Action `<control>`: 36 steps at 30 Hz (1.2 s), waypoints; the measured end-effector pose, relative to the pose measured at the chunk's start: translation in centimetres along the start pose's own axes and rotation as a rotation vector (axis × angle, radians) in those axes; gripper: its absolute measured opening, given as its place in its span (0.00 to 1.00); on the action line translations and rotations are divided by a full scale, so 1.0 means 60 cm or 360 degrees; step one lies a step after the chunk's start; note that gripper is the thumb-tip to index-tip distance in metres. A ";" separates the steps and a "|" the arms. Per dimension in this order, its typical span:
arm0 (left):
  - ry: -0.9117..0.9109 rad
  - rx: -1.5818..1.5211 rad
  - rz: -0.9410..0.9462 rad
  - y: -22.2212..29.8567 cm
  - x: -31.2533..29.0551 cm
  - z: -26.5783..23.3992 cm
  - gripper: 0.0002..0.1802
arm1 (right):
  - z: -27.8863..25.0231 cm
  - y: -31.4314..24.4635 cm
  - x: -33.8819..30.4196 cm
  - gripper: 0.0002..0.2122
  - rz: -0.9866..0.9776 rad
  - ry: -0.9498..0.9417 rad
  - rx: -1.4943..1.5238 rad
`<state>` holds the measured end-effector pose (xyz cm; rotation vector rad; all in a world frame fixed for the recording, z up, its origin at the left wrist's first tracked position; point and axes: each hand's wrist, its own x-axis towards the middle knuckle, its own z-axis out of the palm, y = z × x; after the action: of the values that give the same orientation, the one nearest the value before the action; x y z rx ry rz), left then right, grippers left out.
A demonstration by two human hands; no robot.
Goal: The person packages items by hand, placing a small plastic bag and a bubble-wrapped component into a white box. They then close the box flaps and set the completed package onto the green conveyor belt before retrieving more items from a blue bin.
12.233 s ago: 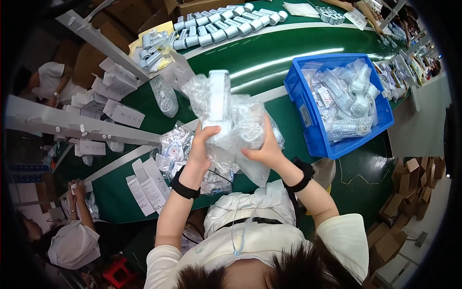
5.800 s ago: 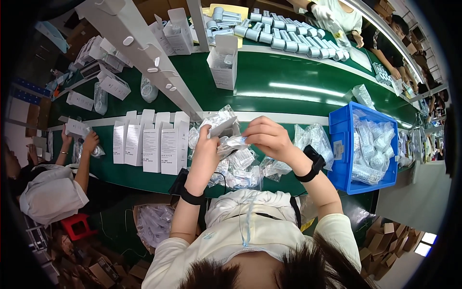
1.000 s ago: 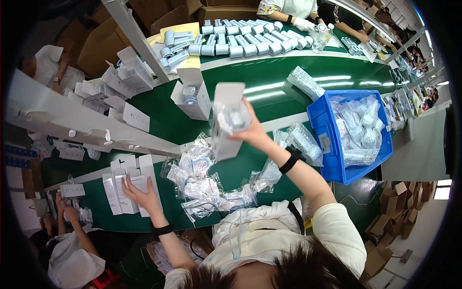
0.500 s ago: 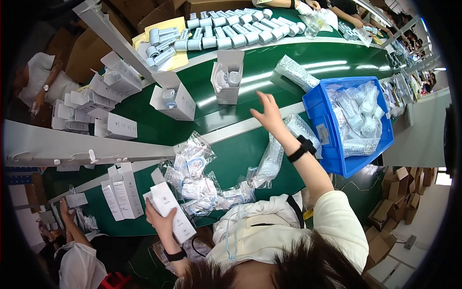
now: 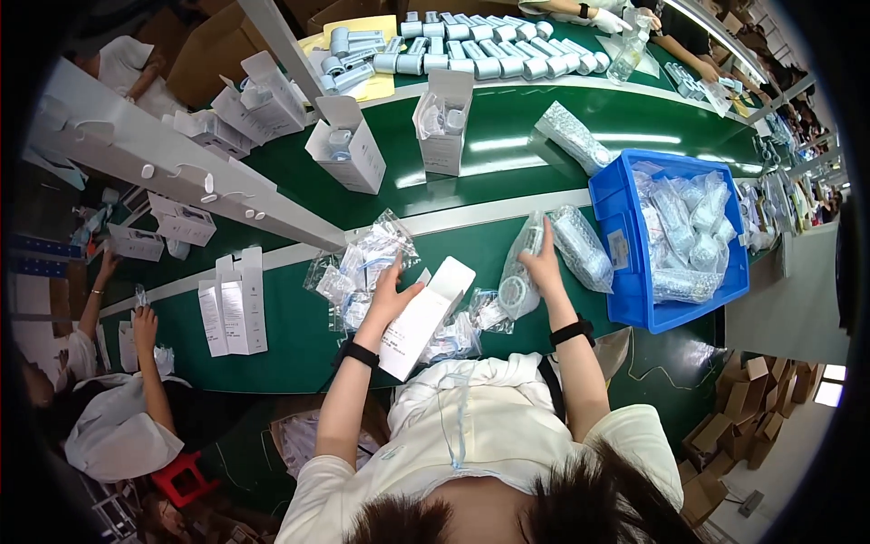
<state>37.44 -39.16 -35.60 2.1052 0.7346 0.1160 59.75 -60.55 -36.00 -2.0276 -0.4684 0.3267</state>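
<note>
My left hand [image 5: 388, 306] is at the left side of an open white carton [image 5: 421, 326], its thumb against the edge and its fingers close to a pile of clear bags [image 5: 358, 263] holding white papers and pale-blue cords. The carton leans, with its open flaps up and to the right. My right hand [image 5: 544, 265] grips a bubble-wrapped package [image 5: 518, 286] with a round end at the bottom. A second bubble-wrapped package [image 5: 582, 249] lies just right of that hand. More small clear bags [image 5: 453, 337] lie between my hands, partly behind the carton.
A blue bin [image 5: 625, 304] full of bubble-wrapped packages stands at right. Across the rail [image 5: 489, 211], open filled cartons [image 5: 349, 163] and another wrapped package [image 5: 574, 136] stand on the green surface. Grey devices [image 5: 485, 65] line the far side. A slanted post [image 5: 217, 186] and co-workers are at left.
The carton and my left hand have moved right, towards my middle. My right hand has come back from the far surface and now grips a bubble-wrapped package. The view has shifted.
</note>
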 end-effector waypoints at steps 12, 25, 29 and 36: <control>-0.0112 -0.0047 0.0068 0.042 -0.004 0.002 0.36 | -0.074 -0.194 0.004 0.20 0.0578 -0.0235 0.2137; 0.0090 -0.0246 0.0464 0.193 -0.017 -0.087 0.37 | -0.021 -0.254 -0.003 0.14 0.0729 -0.0109 0.2502; 0.0232 -0.0149 0.0331 0.212 -0.026 -0.054 0.38 | 0.031 -0.307 -0.019 0.15 0.0516 0.0310 0.2276; 0.0684 -0.0243 0.0395 0.197 -0.034 -0.025 0.37 | 0.046 -0.301 -0.030 0.18 -0.1234 0.0246 0.0063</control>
<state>40.69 -44.40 -25.17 2.0359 0.6807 0.7555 53.57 -51.38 -21.39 -1.6638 -1.0811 -0.2897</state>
